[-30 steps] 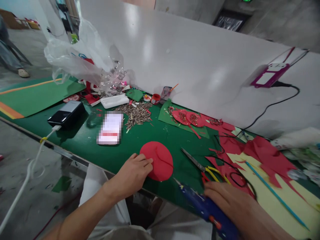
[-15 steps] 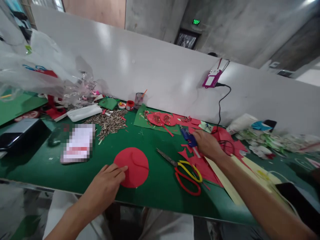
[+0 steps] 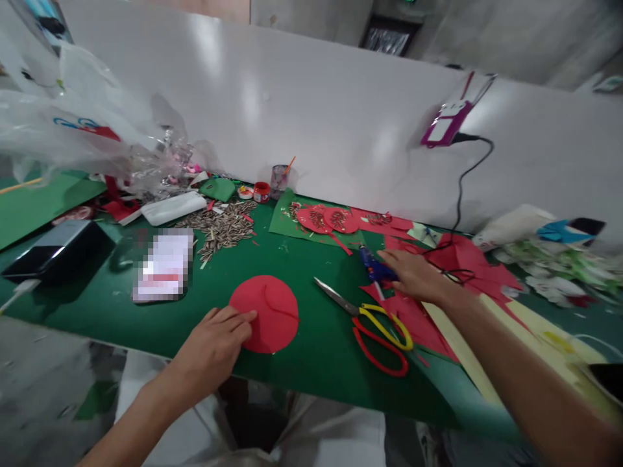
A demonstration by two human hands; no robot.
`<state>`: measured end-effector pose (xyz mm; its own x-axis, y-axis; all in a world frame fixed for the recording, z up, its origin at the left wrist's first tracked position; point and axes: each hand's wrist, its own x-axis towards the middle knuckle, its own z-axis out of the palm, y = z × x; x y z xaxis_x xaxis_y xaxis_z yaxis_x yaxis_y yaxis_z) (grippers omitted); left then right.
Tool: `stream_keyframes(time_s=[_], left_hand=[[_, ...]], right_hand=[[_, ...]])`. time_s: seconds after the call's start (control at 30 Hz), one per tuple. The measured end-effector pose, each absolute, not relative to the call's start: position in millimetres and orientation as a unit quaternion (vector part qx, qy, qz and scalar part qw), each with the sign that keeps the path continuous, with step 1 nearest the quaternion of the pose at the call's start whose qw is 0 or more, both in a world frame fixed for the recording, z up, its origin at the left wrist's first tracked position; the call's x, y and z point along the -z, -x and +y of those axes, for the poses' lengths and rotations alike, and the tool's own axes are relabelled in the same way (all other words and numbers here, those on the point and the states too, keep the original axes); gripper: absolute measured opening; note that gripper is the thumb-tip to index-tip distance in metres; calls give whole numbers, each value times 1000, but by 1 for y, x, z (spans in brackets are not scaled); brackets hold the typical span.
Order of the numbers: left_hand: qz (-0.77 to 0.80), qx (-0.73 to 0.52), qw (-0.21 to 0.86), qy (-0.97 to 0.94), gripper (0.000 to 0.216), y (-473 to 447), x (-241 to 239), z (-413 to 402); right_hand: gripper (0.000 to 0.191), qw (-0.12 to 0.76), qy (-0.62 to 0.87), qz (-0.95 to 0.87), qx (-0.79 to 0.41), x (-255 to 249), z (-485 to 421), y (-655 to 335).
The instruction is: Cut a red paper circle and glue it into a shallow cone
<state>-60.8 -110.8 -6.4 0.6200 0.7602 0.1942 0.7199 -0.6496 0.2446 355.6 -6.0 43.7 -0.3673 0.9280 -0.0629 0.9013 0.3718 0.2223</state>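
Observation:
My left hand (image 3: 221,340) rests on the left edge of a red paper circle (image 3: 277,324), fingers closed on it; the thumb is mostly hidden. The circle lies flat on the green table and has a thin curved line across its upper right. My right hand (image 3: 413,272) is at a blue glue gun (image 3: 374,266), fingers stretched out beside its body; contact is hard to make out. Between the circle and the glue gun lie scissors (image 3: 363,311) with one yellow and one red handle, blades pointing up-left.
Red paper scraps (image 3: 413,318) spread under my right arm. Red cut shapes with seeds (image 3: 326,219) lie on green paper at the back. Left are a seed pile (image 3: 224,227), a phone (image 3: 165,266) and a black box (image 3: 58,250). A cable (image 3: 462,181) hangs along the white partition.
The view has tilted down and shifted left, so things sit elsewhere in the picture. My right hand's fingers look straighter beside the glue gun. My left hand stays on the circle.

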Motion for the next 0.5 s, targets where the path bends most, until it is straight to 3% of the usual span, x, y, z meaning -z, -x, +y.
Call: stream_keyframes(time_s=[0.2, 0.3, 0.5], left_hand=[[375, -120, 92, -914, 25, 67, -5, -106], [349, -134, 114, -920, 24, 72, -10, -101], [352, -156, 142, -912, 25, 81, -17, -77]], right_hand=[[21, -125, -509, 851, 7, -65, -70, -246], [18, -89, -455, 884, 53, -51, -94, -179], [16, 49, -496, 867, 24, -34, -80, -126]])
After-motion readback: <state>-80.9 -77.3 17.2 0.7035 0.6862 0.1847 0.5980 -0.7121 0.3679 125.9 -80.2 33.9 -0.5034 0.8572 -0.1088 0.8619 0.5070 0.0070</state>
